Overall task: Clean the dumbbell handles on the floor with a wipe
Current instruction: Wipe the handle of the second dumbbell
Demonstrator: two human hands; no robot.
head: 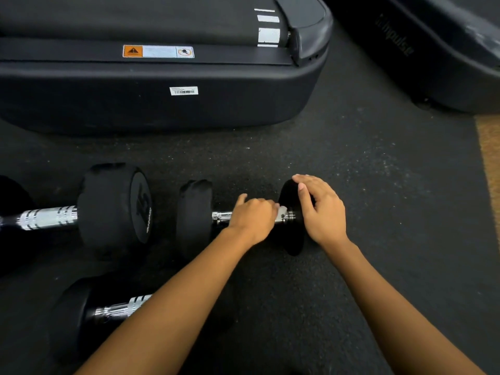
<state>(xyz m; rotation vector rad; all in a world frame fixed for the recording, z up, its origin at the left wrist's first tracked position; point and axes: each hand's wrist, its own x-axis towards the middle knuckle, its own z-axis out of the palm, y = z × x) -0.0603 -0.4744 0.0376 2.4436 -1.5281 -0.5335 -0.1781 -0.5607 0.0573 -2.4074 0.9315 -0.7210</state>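
Note:
A small black dumbbell (193, 217) lies on the dark rubber floor, its chrome handle (220, 216) running left to right. My left hand (253, 216) is closed around that handle with a white wipe (282, 211) peeking out at its right side. My right hand (323, 209) rests on the dumbbell's right head (293, 239), fingers spread over its top. A bigger dumbbell marked 15 (113, 209) lies to the left with a knurled chrome handle (47, 217). A third dumbbell (78, 318) lies in front, its handle (121, 309) partly hidden by my left forearm.
A treadmill base (162, 98) with warning and barcode stickers stands just behind the dumbbells. A second black machine (433, 50) sits at the back right. A tan floor strip (489, 158) borders the mat on the right.

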